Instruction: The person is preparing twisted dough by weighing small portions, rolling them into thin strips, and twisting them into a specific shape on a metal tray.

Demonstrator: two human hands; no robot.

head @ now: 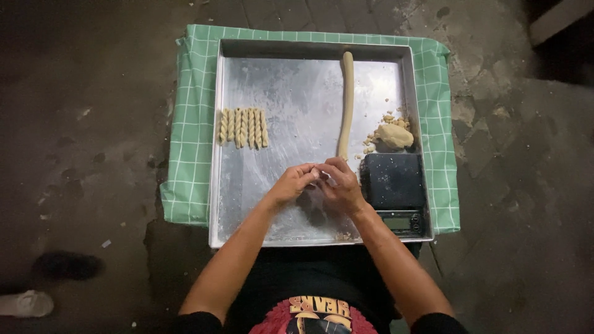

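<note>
Pale dough in progress: six twisted sticks point(244, 128) done, laid in a row nr tray point(297, 93) left edge. Left hand point(291, 185) & right hand point(339, 185) pressed together at front-centre, pinching a small piece, barely visible. Left to shape: long rope point(347, 102) toward back edge, lump point(395, 136) by right edge behind black scale point(392, 182).

Dim surroundings, perhaps overhead tray point(247, 204) glare
</note>
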